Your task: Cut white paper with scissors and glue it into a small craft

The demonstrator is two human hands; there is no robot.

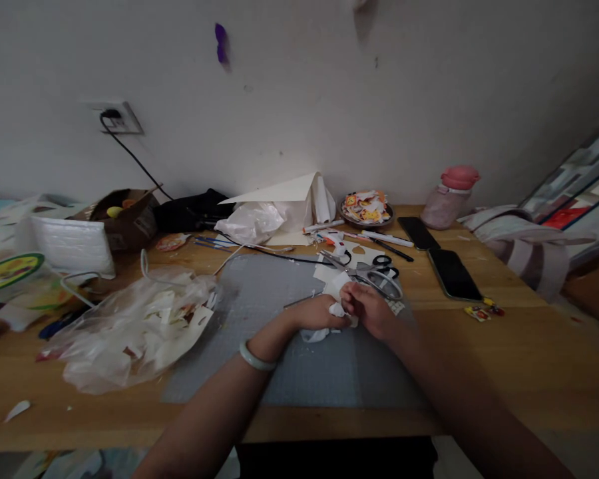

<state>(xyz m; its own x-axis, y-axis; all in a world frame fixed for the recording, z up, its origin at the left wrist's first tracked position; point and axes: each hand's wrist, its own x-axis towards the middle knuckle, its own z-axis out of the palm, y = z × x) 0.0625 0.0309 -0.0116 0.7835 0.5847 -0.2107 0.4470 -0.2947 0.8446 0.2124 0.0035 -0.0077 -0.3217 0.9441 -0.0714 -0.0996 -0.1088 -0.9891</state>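
Observation:
My left hand [315, 311] and my right hand [368, 307] meet over a grey cutting mat [299, 372] at the middle of the wooden table [519, 372]. Both are closed on a small white scrap of paper [336, 310] pinched between them. More white scrap [313, 334] hangs below the left hand. A pale bangle [255, 358] sits on my left wrist. Scissors [379, 278] lie just beyond my right hand, next to white paper pieces [329, 273].
A clear plastic bag of paper offcuts [134, 329] lies at the left. Two black phones [454, 274] and a pink bottle [449, 196] stand at the right. A bowl of stickers [367, 207], pens [387, 238], a glue gun [335, 241] and a cable line the back.

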